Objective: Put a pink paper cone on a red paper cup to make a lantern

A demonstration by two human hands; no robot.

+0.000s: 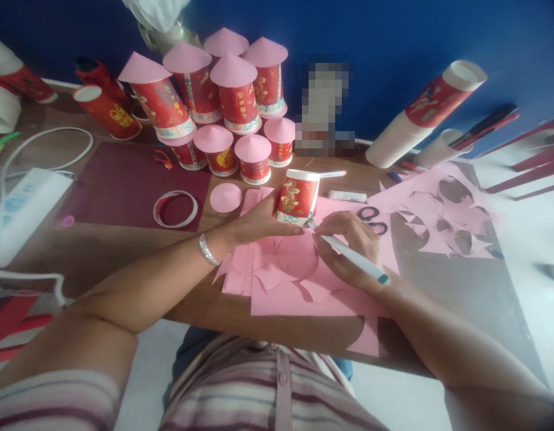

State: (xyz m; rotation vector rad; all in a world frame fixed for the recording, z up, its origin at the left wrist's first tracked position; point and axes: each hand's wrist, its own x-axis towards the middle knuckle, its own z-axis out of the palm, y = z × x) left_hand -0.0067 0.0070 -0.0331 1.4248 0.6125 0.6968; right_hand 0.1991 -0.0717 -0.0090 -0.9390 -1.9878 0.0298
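My left hand [261, 220] is wrapped round a short red paper tube [299, 194] with gold figures and a white band at its bottom edge. Green line drawings show on that band. In my right hand [351, 239] is a white marker pen [355, 260] with a green end, its tip at the lower right edge of the tube. Both hands are above pink paper sheets [277, 299], one with a drawn circle. Black-handled scissors [372, 220] lie just beyond my right hand, partly hidden.
Several red tubes with pink cone tops [234, 78] stand at the back. A pink cone [226, 197], a paper ring [175, 209], and a glue stick [347, 196] lie nearer. Tall white-and-red tube [393, 140] and cut pink scraps [438, 209] are right; a power strip [32, 215] is left.
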